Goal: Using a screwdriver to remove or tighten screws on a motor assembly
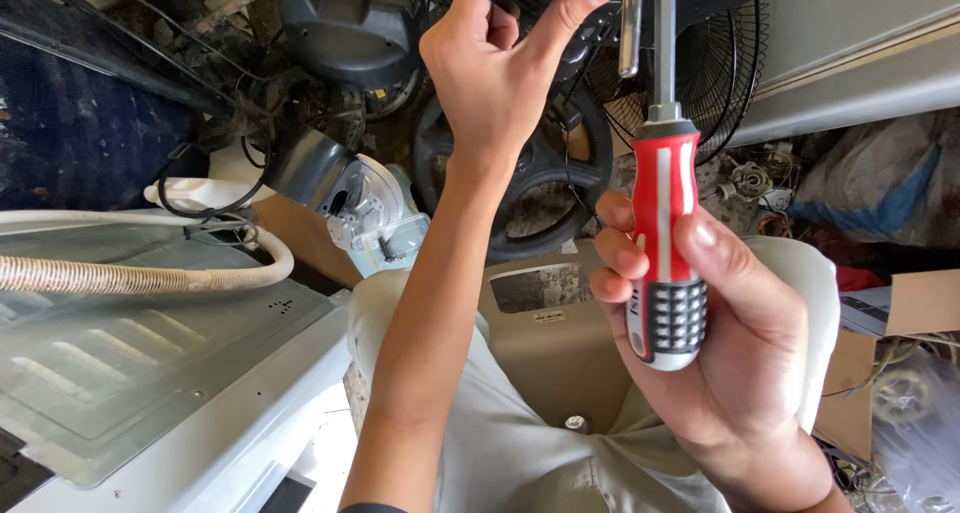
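Observation:
My right hand (pixel 735 343) grips a screwdriver (pixel 665 243) by its red, white and grey handle, with the metal shaft pointing up out of the top of the view. My left hand (pixel 500 68) reaches up and forward, its fingers curled around a dark part at the top edge, next to a shiny metal bar (pixel 630 28). What the left hand holds is mostly hidden by the fingers and the frame edge. My knees in beige trousers (pixel 520 443) show below both arms.
A white appliance with a metal back panel (pixel 140 363) and a ribbed hose (pixel 130 273) lies at the left. A black fan grille (pixel 725 68), a black wheel-like ring (pixel 560 188), a grey motor housing (pixel 345 188), cardboard (pixel 920 303) and clutter surround me.

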